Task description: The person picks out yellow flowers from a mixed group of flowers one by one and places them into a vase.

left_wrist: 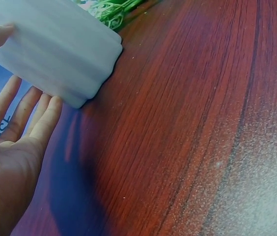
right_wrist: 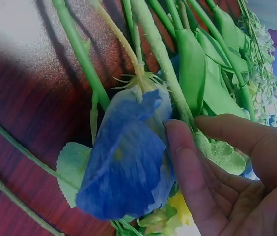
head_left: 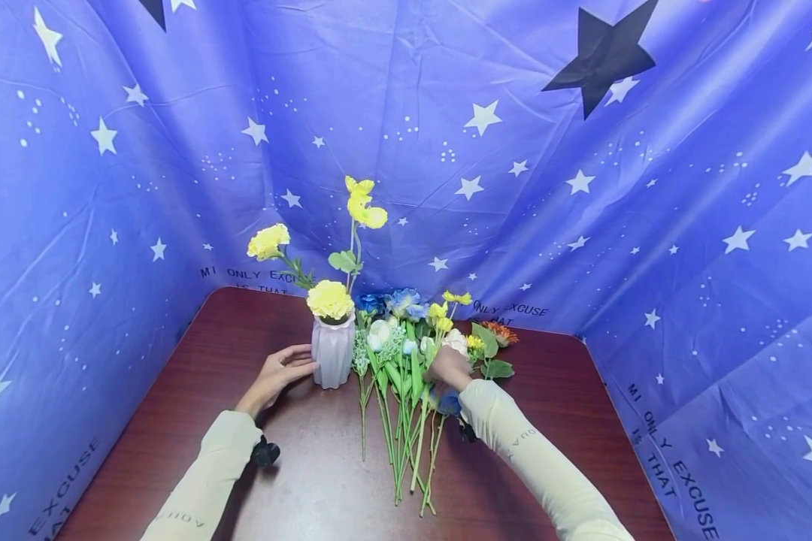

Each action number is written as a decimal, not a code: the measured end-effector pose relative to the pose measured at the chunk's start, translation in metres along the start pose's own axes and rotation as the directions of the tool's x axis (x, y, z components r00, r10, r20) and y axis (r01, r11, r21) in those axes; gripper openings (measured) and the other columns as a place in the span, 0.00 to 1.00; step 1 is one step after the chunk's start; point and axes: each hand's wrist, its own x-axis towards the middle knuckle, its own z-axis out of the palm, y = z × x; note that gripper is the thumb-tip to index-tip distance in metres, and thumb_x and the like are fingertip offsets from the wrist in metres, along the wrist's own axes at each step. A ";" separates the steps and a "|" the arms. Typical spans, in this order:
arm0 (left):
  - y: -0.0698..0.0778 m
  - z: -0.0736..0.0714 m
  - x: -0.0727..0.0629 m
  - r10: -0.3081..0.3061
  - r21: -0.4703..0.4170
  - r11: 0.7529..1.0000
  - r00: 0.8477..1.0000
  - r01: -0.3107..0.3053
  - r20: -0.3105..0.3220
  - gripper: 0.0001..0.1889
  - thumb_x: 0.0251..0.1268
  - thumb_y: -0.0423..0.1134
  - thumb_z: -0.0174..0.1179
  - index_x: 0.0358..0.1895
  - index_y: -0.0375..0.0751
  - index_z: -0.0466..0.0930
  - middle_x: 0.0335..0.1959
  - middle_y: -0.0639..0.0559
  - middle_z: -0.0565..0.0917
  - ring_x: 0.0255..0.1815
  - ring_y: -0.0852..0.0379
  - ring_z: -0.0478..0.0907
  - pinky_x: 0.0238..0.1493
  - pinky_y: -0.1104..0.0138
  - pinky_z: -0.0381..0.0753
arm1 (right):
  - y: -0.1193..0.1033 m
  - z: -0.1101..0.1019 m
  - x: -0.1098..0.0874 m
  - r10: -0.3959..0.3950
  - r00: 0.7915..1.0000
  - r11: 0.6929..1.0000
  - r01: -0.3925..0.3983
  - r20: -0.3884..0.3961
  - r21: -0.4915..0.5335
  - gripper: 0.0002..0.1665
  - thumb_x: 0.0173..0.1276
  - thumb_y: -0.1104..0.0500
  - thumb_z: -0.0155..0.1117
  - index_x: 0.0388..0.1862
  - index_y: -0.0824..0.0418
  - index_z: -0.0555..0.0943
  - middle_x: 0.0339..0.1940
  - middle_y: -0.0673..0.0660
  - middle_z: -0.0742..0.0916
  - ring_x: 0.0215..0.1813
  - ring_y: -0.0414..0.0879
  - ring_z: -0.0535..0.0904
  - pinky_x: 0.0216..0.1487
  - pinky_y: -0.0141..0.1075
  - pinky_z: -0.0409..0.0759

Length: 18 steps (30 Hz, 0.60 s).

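Note:
A pale lilac vase (head_left: 334, 353) with ribbed sides stands upright on the table, holding yellow flowers (head_left: 330, 300). My left hand (head_left: 286, 373) touches its left side with fairly straight fingers; in the left wrist view the thumb lies on the vase wall (left_wrist: 55, 49) and the fingertips meet its lower edge. Right of the vase lies a pile of artificial flowers with long green stems (head_left: 398, 436). Over that pile, my right hand (head_left: 449, 368) pinches a fuzzy green flower stem (right_wrist: 165, 66) between thumb and finger. Beside those fingers hangs a blue flower (right_wrist: 124, 162).
White tulips (head_left: 379, 335), blue blooms (head_left: 406, 302) and an orange flower (head_left: 501, 333) lie in the pile toward the back of the brown table (head_left: 298, 466). A blue star-printed cloth (head_left: 406, 150) encloses the back and sides.

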 end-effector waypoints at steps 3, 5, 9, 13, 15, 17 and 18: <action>0.000 0.000 0.000 0.000 0.002 1.000 1.000 0.000 0.000 0.30 0.64 0.27 0.67 0.67 0.21 0.69 0.61 0.26 0.79 0.50 0.67 0.83 0.54 0.75 0.83 | 0.001 0.001 0.000 0.004 1.000 1.000 -0.004 0.003 0.025 0.16 0.53 0.59 0.82 0.25 0.66 0.82 0.20 0.60 0.89 0.23 0.50 0.89 0.21 0.36 0.85; -0.001 0.000 0.000 0.003 0.004 1.000 1.000 -0.004 0.002 0.30 0.64 0.27 0.67 0.67 0.20 0.69 0.61 0.26 0.79 0.50 0.67 0.83 0.54 0.75 0.83 | 0.003 0.001 -0.001 -0.001 1.000 0.999 0.001 0.005 0.048 0.15 0.52 0.60 0.82 0.26 0.67 0.82 0.20 0.61 0.90 0.23 0.51 0.89 0.22 0.37 0.86; -0.001 0.000 0.001 0.002 0.001 1.000 1.000 -0.002 0.003 0.30 0.64 0.28 0.67 0.67 0.21 0.69 0.61 0.26 0.79 0.50 0.67 0.83 0.54 0.75 0.83 | 0.005 0.002 0.000 -0.005 1.000 0.996 0.004 0.007 0.093 0.14 0.52 0.62 0.81 0.26 0.67 0.82 0.20 0.62 0.90 0.24 0.51 0.89 0.21 0.36 0.86; -0.001 0.000 0.001 0.000 0.002 1.000 1.000 0.000 0.003 0.30 0.65 0.28 0.67 0.68 0.21 0.69 0.61 0.27 0.79 0.50 0.67 0.83 0.54 0.75 0.83 | 0.007 0.003 0.002 -0.007 1.000 0.991 0.007 0.003 0.137 0.14 0.52 0.63 0.81 0.27 0.69 0.83 0.21 0.63 0.89 0.24 0.52 0.89 0.19 0.36 0.84; -0.001 0.000 0.000 -0.002 0.004 1.000 1.000 0.002 0.000 0.30 0.65 0.28 0.67 0.68 0.21 0.69 0.61 0.27 0.79 0.50 0.67 0.83 0.54 0.74 0.83 | 0.008 0.003 0.001 -0.007 1.000 0.986 0.007 0.001 0.167 0.13 0.52 0.64 0.81 0.27 0.69 0.83 0.21 0.64 0.89 0.24 0.53 0.89 0.20 0.37 0.85; -0.001 -0.001 0.000 -0.004 0.006 1.000 1.000 0.004 0.001 0.30 0.65 0.29 0.67 0.68 0.21 0.69 0.61 0.28 0.79 0.51 0.67 0.82 0.55 0.75 0.83 | 0.008 0.003 0.000 -0.007 1.000 0.979 0.006 0.004 0.202 0.12 0.52 0.65 0.80 0.27 0.69 0.83 0.23 0.65 0.90 0.24 0.53 0.89 0.21 0.38 0.86; -0.002 -0.001 0.000 -0.006 0.007 1.000 1.000 0.006 0.001 0.30 0.65 0.29 0.67 0.68 0.22 0.69 0.61 0.28 0.80 0.51 0.67 0.82 0.55 0.74 0.83 | 0.009 0.003 0.000 -0.006 1.000 0.973 0.003 0.012 0.230 0.11 0.53 0.65 0.79 0.27 0.69 0.83 0.24 0.65 0.90 0.24 0.53 0.89 0.22 0.39 0.87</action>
